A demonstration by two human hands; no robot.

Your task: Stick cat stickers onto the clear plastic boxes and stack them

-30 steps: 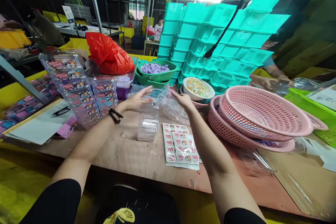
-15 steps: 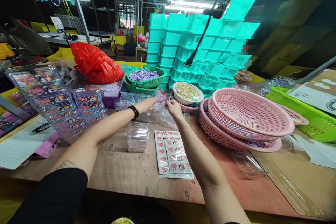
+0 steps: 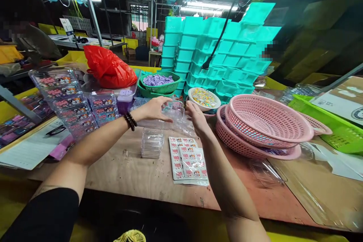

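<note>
The left hand (image 3: 155,109) has its grip spread wide beside the clear plastic box (image 3: 175,109) between both hands, above the desk (image 3: 130,176); contact is unclear. The right hand's (image 3: 196,118) grip cannot be told. Pink lettering on sticker sheets (image 3: 194,162) is too small to read.

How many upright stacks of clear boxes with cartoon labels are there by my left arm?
2. The taller stack is on the left; the shorter stack is just right of it, beside the purple tub. Others could be hidden behind them.
</note>
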